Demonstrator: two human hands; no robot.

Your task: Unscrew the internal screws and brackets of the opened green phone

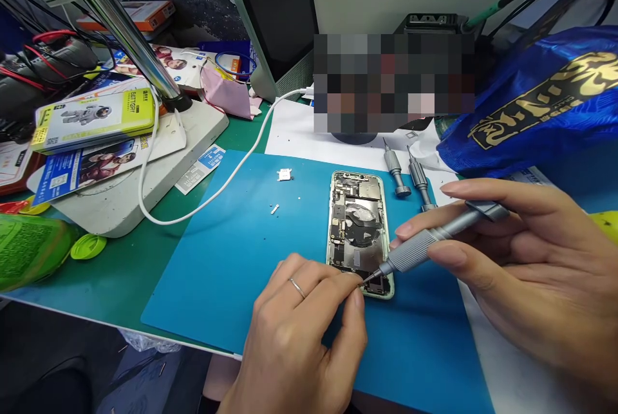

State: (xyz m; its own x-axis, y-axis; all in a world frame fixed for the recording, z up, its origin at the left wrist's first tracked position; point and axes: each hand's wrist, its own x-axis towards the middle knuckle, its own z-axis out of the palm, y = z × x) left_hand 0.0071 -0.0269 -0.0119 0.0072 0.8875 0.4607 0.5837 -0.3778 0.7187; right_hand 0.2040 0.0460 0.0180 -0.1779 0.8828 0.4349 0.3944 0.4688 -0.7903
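Observation:
An opened phone (360, 217) with a pale green frame lies on the blue mat (222, 272), its circuit boards and metal plate exposed. My right hand (521, 266) grips a grey precision screwdriver (420, 246), whose thin tip points down at the phone's lower edge. My left hand (304, 330), with a ring on one finger, rests at the phone's lower left corner. Its thumb and index finger are pinched beside the screwdriver tip; whatever lies between them is hidden. A small metal bracket (284, 174) and a tiny silver part (275, 209) lie left of the phone.
Two more screwdrivers (396, 172) lie beyond the phone's upper right. A white cable (212, 198) curves across the mat's left edge. A lamp base (116, 208) bearing boxes stands at left, a smart display (280, 21) at the back, and a blue bag (535, 105) at right.

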